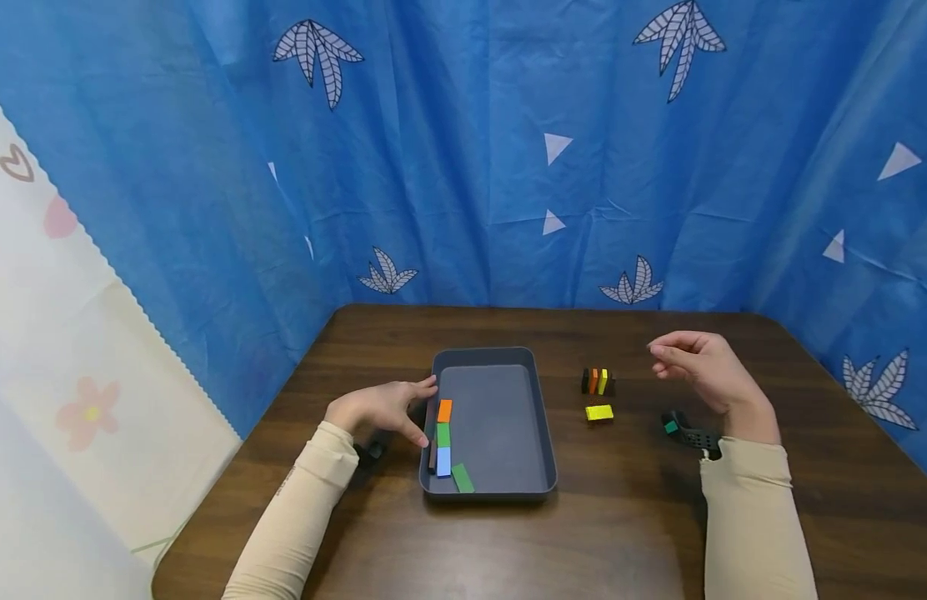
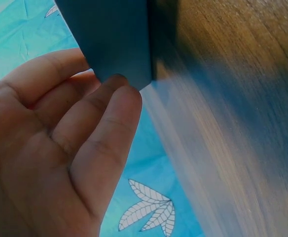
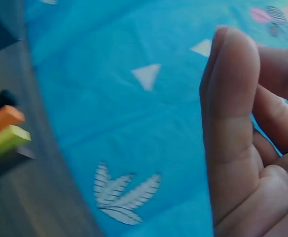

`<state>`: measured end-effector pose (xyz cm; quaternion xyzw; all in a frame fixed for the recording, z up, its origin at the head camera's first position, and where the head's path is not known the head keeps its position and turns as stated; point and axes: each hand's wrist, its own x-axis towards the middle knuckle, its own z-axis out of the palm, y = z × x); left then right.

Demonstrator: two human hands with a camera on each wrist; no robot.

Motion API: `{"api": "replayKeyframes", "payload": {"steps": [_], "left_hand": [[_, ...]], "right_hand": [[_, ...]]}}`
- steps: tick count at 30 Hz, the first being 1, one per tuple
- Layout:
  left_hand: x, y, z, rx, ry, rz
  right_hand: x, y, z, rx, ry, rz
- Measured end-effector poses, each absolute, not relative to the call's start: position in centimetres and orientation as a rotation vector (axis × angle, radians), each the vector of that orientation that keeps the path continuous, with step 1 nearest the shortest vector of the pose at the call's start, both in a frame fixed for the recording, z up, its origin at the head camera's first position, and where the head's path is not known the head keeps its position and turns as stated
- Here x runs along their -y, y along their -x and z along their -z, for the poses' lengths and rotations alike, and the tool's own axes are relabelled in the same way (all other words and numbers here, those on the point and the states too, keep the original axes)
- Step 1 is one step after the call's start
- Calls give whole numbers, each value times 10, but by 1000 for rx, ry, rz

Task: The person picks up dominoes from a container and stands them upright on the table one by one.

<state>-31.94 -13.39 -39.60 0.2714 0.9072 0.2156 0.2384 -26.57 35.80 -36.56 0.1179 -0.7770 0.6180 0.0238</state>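
In the head view, my left hand (image 1: 384,408) is at the left rim of a grey tray (image 1: 546,433), thumb and fingers spread apart. In the left wrist view its fingertips touch the outside of the tray's wall (image 2: 114,39). Along the tray's left inner side lie an orange block (image 1: 444,411), a green block (image 1: 443,435), a light blue block (image 1: 443,462) and dark blocks (image 1: 433,457). Another green block (image 1: 463,478) lies tilted near the front wall. My right hand (image 1: 699,364) hovers over the table at right, fingertips close together; I see nothing between them.
Right of the tray stands a short row of upright blocks: black (image 1: 585,381), orange (image 1: 594,382), yellow (image 1: 603,382) and dark brown (image 1: 612,384). A yellow block (image 1: 599,412) lies in front of them. Blue curtains (image 1: 463,167) hang behind the wooden table (image 1: 583,550).
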Motion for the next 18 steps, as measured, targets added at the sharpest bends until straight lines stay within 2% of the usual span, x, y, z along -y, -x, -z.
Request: {"api": "replayKeyframes", "payload": {"steps": [7,18], "left_hand": [[133,321,391,-2501,-729,-583],[132,321,398,-2479,-736,-603]], "right_hand": [[-360,260,356,2725,-501,-1507],[-309,275,418,3062,-888,-1031]]}}
